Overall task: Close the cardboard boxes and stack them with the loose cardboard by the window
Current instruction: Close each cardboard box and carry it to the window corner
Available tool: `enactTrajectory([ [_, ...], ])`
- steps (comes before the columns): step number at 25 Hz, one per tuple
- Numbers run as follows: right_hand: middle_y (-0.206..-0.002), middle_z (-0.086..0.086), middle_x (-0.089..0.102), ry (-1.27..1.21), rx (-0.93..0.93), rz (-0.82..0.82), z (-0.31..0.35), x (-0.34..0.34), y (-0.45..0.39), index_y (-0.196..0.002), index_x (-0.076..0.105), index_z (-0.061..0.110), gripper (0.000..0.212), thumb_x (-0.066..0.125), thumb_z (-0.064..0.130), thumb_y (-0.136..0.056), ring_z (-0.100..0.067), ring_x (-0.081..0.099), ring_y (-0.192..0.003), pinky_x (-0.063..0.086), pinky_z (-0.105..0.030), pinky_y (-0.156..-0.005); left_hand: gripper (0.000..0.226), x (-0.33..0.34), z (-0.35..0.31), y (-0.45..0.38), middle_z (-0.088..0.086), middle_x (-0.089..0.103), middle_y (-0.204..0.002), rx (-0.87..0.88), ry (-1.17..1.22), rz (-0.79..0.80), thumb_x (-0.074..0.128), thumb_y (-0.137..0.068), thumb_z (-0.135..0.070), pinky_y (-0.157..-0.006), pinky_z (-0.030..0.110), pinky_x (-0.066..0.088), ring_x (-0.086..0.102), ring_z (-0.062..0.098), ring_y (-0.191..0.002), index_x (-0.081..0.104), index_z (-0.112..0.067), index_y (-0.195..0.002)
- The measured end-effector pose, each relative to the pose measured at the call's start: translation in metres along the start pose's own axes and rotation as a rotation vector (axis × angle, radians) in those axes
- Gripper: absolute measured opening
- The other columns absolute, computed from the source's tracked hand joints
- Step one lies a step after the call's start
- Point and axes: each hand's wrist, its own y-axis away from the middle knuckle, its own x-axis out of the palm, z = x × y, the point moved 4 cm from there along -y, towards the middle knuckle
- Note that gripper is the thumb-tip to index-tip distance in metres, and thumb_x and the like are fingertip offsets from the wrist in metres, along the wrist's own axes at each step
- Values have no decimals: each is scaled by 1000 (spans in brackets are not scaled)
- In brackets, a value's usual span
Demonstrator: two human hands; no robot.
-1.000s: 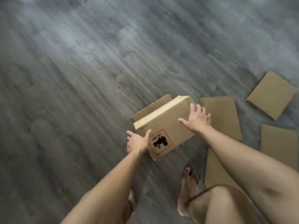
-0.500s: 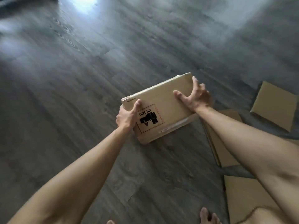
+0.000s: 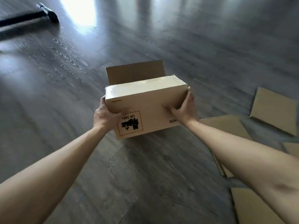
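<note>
Cardboard box (image 3: 145,102) between both hands

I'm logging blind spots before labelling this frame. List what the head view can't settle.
- Inside of the cardboard box: hidden by its own front wall and the raised flap.
- Fingers of the left hand and right hand: mostly wrapped behind the box ends.
- Printed word by the right hand: partly covered.
- Loose cardboard: lower sheets cut by the right arm and the frame edge.
- Dark object, top left: blurred and cut off.
</note>
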Motion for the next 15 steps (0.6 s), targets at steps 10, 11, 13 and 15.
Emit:
enactTrajectory([
  [10, -134, -8, 60, 253, 80, 362, -52, 0, 27, -145, 37, 19, 96, 74, 68, -72, -29, 58, -119, 46, -32, -86, 92, 18, 52, 19, -5, 70, -122, -230, -28, 337, 79, -78, -51, -87, 40, 58, 66, 20, -107, 26, -50, -153],
  [11, -135, -6, 59, 263, 82, 385, -52, -2, 26, -146, 36, 20, 99, 72, 73, -70, -28, 58, -119, 48, -34, -87, 92, 16, 51, 18, -4, 69, -120, -253, -5, 336, 79, -78, -52, -81, 37, 58, 66, 18, -102, 26, -48, -154],
  [13, -138, -3, 57, 256, 97, 410, -49, -3, 23, -144, 37, 22, 103, 70, 79, -65, -27, 57, -121, 47, -36, -87, 90, 14, 43, 15, -2, 68, -121, -257, 20, 314, 79, -77, -54, -81, 37, 55, 64, 15, -96, 33, -41, -153],
  [15, -140, -2, 55, 191, 104, 407, -43, -5, 20, -144, 38, 21, 105, 72, 78, -63, -25, 54, -124, 45, -35, -89, 89, 13, 34, 12, 1, 66, -126, -246, 50, 271, 79, -75, -56, -90, 39, 51, 63, 18, -101, 39, -33, -151],
])
